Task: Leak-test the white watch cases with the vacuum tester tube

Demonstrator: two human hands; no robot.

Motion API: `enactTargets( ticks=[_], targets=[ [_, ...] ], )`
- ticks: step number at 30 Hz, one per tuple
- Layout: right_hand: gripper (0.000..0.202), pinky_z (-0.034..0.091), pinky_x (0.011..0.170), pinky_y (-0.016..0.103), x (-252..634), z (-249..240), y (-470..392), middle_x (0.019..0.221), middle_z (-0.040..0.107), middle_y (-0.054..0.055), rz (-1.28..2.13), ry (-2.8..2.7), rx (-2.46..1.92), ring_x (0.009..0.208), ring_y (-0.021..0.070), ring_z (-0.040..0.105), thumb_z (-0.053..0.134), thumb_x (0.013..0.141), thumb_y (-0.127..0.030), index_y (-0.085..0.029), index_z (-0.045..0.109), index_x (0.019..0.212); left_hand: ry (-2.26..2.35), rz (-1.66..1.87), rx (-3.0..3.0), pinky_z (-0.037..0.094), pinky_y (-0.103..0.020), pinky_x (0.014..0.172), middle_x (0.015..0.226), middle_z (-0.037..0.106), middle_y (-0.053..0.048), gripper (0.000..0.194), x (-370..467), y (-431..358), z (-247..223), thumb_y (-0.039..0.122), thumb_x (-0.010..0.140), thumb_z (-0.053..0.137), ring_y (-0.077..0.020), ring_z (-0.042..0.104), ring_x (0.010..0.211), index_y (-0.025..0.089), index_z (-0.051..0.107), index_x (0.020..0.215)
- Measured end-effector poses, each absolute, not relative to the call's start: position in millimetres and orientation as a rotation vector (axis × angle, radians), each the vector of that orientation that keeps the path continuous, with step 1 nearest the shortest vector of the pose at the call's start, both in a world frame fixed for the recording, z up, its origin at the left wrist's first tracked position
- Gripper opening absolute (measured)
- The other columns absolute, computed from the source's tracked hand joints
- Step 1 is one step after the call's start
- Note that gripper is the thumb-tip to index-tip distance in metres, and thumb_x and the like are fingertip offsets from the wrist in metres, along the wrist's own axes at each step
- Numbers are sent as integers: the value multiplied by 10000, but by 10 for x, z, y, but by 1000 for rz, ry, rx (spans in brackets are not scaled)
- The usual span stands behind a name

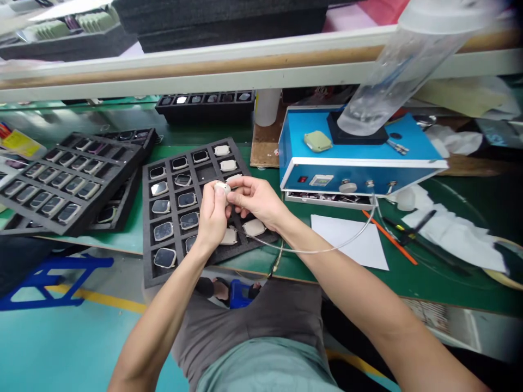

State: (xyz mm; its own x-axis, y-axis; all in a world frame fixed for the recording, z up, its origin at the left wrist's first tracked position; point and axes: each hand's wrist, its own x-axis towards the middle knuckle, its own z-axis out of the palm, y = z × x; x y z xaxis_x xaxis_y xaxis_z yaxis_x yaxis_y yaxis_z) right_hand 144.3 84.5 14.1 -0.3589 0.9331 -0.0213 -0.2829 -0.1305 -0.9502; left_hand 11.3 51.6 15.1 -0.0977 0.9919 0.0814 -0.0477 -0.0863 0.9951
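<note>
A small cream watch case (223,187) is held up in front of me by my left hand (213,212), its fingers and thumb closed round it. My right hand (259,201) meets it from the right, with bent fingertips pinched at the case's edge. Anything tiny between those fingertips is hidden. Both hands are above a black foam tray (149,275). Dark-screened watches (165,258) fill its left columns, and pale cases (227,165) lie in its right column. A clear thin tube (314,251) runs from near my right wrist to the blue machine.
The blue machine (330,177) carries a green watch case (317,141) and a clear cylinder (376,81). Stacked foam trays (81,209) stand on the left. White paper (347,239), an orange stick (392,239) and crumpled tissues (457,234) lie rightward. A shelf edge (204,76) crosses overhead.
</note>
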Motion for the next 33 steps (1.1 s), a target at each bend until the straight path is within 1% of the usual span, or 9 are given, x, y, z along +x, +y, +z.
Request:
enactTargets(
  ticks=[4, 7, 12, 16, 19, 23, 26, 30, 33],
  targets=[
    [557, 422, 391, 161, 1399, 233, 814, 587, 610, -59, 1592, -1179, -912, 478, 86, 552, 892, 679, -423, -159, 634, 1096, 1024, 1307, 972, 305, -188, 456, 657, 454, 30, 244, 128, 561, 230, 404, 963, 582, -80, 424, 511, 165, 535, 955],
    [513, 485, 458, 161, 1498, 298, 664, 730, 663, -42, 1608, -959, -904, 557, 82, 601, 865, 737, -381, -190, 619, 1145, 871, 1231, 735, 347, -175, 485, 735, 493, 12, 300, 122, 583, 364, 405, 891, 664, -67, 459, 554, 138, 547, 962],
    [417, 585, 622, 244, 1888, 68, -117, 827, 691, 19, 1998, -514, -699, 681, 121, 664, 564, 953, -601, -218, 679, 1069, 840, 1282, 757, 294, -139, 477, 735, 445, 52, 502, 100, 540, 464, 322, 663, 892, -29, 415, 549, 162, 500, 933],
    [556, 554, 533, 318, 2090, -352, -995, 708, 623, 19, 2066, -264, -752, 565, 156, 591, 421, 924, -753, -294, 735, 933, 858, 1298, 845, 260, -149, 462, 684, 387, 74, 490, 96, 502, 441, 375, 702, 856, -29, 374, 509, 190, 443, 891],
    [672, 585, 634, 425, 2137, -484, -1506, 682, 595, 41, 1879, -269, -810, 587, 197, 595, 289, 913, -812, -341, 767, 936, 895, 1288, 924, 262, -156, 461, 668, 389, 79, 470, 106, 486, 420, 379, 725, 836, -34, 379, 508, 194, 441, 901],
    [487, 553, 855, 477, 2055, -312, -1717, 814, 672, 114, 1669, -770, -941, 830, 265, 665, 455, 958, -641, -291, 793, 941, 973, 1313, 960, 397, -156, 533, 808, 545, 34, 493, 154, 460, 394, 356, 710, 847, -56, 529, 634, 181, 514, 1028],
    [395, 527, 833, 412, 1933, -93, -1444, 889, 685, 118, 1512, -1188, -960, 886, 244, 650, 473, 1018, -469, -266, 793, 904, 956, 1298, 864, 506, -186, 644, 975, 636, -23, 462, 189, 403, 357, 383, 742, 792, -108, 652, 807, 168, 577, 1090],
    [430, 538, 705, 334, 1787, 124, -628, 805, 667, 60, 1318, -1257, -817, 724, 177, 644, 425, 1046, -527, -249, 744, 962, 1007, 1376, 839, 569, -237, 787, 1087, 717, -80, 475, 188, 273, 256, 370, 743, 807, -146, 690, 940, 145, 649, 1131],
    [298, 578, 760, 322, 1656, 188, 20, 863, 696, 38, 1173, -1194, -849, 770, 169, 677, 646, 946, -525, -234, 682, 999, 1049, 1501, 811, 568, -228, 805, 1151, 740, -115, 526, 168, 183, 171, 357, 724, 852, -166, 708, 999, 140, 679, 1171]
  ],
)
